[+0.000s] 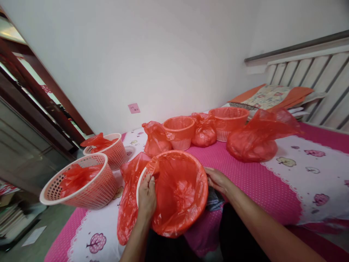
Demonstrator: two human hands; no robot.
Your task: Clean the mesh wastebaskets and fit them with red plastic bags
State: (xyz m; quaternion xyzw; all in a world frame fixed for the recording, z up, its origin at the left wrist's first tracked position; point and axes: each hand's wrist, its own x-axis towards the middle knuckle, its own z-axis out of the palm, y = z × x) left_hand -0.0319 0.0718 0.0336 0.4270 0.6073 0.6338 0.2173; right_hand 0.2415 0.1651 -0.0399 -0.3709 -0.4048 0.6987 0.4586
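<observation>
Round plastic basket, white rim showing at left (pixel 140 181), is front and center at the near side of the bed, mouth tilted up toward the wearer. Shiny red plastic bag liner (pixel 178 191) sits inside, folded over most of the rim; left arc uncovered. Can't tell what the base rests on.

Left hand (pixel 147 194) clamped on the left rim, thumb over the liner edge. Right hand (pixel 217 179) touching the right rim, fingertips hidden behind it; can't tell how tightly they close.

Left margin is tight: filled red plastic bag (pixel 130 203) just beside the basket, then two pink perforated plastic baskets, near one (pixel 99 187) and far one (pixel 117 153), each with loose red film inside. Near one's rim hangs out past the bed edge.

Far side: a row before the white wall (pixel 174 62). Left to right: bulging red bag (pixel 156 140), lined pink basket (pixel 180 131), knotted red bag (pixel 204 133), second lined basket (pixel 230 118), large red bag (pixel 251 142).

Most room is rightward: pink dotted bedcover with white tree-print strips (pixel 283 202) runs out to the ribbed white radiator (pixel 324 78). Dark patterned cloth (pixel 214 201) lies under the right hand.
</observation>
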